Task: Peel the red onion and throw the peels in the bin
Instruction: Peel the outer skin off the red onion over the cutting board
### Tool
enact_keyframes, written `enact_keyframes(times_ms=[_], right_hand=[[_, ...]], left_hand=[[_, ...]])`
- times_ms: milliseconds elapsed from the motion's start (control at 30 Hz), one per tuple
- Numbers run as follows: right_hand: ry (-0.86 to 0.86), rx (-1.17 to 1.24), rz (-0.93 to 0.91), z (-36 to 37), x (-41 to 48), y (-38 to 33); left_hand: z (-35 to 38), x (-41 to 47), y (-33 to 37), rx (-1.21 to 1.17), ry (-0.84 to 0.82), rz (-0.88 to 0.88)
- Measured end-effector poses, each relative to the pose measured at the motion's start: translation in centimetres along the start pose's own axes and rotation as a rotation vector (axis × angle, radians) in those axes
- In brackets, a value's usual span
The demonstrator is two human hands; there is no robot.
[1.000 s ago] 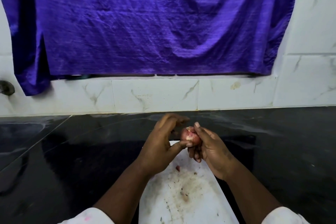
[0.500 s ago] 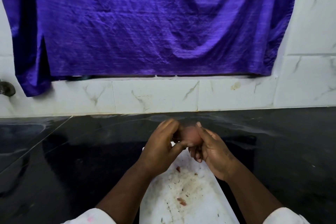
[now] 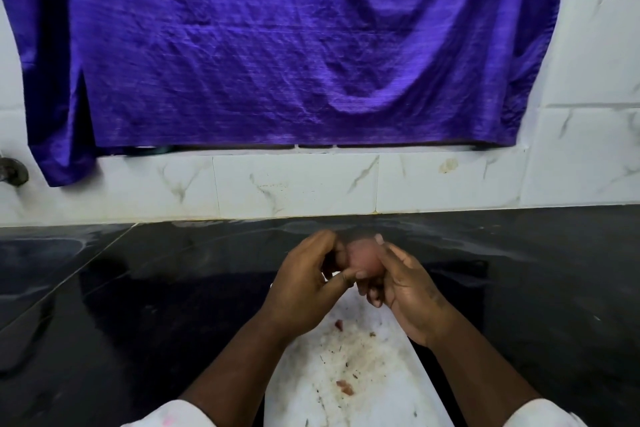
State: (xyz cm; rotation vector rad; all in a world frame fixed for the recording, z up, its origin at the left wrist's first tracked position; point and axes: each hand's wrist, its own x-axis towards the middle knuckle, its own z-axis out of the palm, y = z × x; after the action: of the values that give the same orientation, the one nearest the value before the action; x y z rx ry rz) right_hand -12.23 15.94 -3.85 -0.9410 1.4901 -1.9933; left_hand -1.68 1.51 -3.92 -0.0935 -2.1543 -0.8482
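A small red onion (image 3: 363, 257), pinkish and blurred, is held between both hands above the far end of a white cutting board (image 3: 377, 388). My right hand (image 3: 405, 291) cups it from below and the right, fingers curled round it. My left hand (image 3: 304, 284) grips it from the left, thumb pressed against its near side and fingers curled over its far side. Small bits of red peel (image 3: 344, 386) lie on the stained board. No bin is in view.
The board lies on a dark glossy countertop (image 3: 138, 305). Behind it runs a white marbled tile wall (image 3: 294, 184) with a purple cloth (image 3: 277, 45) hanging over it. A metal fitting (image 3: 12, 172) sticks out at the far left.
The onion has turned in my hands, so its pale cut end no longer shows. My left fingers have shifted over it. A peel scrap now lies lower on the board.
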Motion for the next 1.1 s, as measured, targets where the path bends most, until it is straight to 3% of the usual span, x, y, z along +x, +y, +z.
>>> enact_keyframes(times_ms=[100, 533, 800, 1100], right_hand=[[0.006, 0.077, -0.014, -0.1, 0.1, 0.2], [-0.030, 0.018, -0.057, -0.2, 0.0, 0.0], [-0.002, 0.112, -0.071, -0.6, 0.5, 0.2], [-0.036, -0.046, -0.085, -0.3, 0.1, 0.2]], left_hand=[[-0.3, 0.1, 0.0, -0.051, 0.045, -0.109], [0.1, -0.1, -1.4, 0.040, 0.008, -0.078], [-0.1, -0.1, -1.9, 0.144, 0.007, -0.166], [-0.3, -0.3, -1.1, 0.208, -0.004, -0.064]])
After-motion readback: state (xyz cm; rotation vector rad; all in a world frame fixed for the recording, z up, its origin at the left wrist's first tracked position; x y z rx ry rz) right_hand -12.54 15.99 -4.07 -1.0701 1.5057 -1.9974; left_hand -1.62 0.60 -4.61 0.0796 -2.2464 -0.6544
